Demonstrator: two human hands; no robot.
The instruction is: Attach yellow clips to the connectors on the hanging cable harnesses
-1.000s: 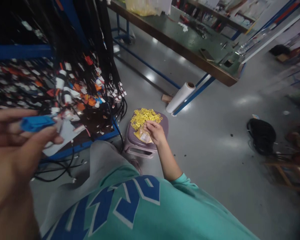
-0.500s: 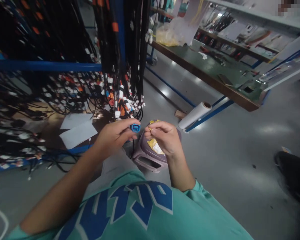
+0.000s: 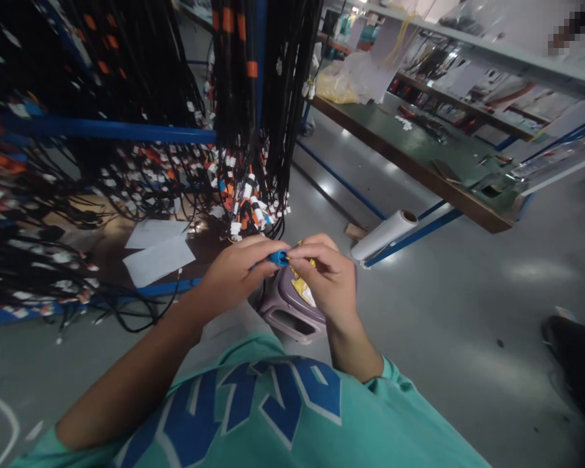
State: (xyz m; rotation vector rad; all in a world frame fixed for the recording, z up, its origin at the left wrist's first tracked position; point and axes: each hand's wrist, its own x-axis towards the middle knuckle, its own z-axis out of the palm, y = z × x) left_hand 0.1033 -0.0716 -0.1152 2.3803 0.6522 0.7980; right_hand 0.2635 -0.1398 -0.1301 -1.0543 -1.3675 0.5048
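Note:
Between the thumb and fingers of my left hand [image 3: 236,270] is a blue connector [image 3: 277,258], its open end turned to the right. My right hand [image 3: 330,276] is closed in a pinch at that opening. A tiny yellow piece [image 3: 288,258] shows at its fingertips, touching or just inside the connector; I cannot make out its exact kind. Below my hands stands a mauve plastic stool [image 3: 292,318]. On its seat lies a yellow bag with a white label [image 3: 302,289], partly hidden by my right hand, with small yellow pieces near it.
To the left, black cable harnesses [image 3: 244,97] hang in dense bundles from a blue rack [image 3: 141,132]. White sheets [image 3: 158,260] lie on its lower shelf. At the right is a green-topped workbench [image 3: 394,130] with tools, and a roll of film [image 3: 385,235] leans by its leg.
My right hand has moved left and brought its fingertips to the connector's opening. The connector has turned toward the right hand. The whole view has shifted slightly.

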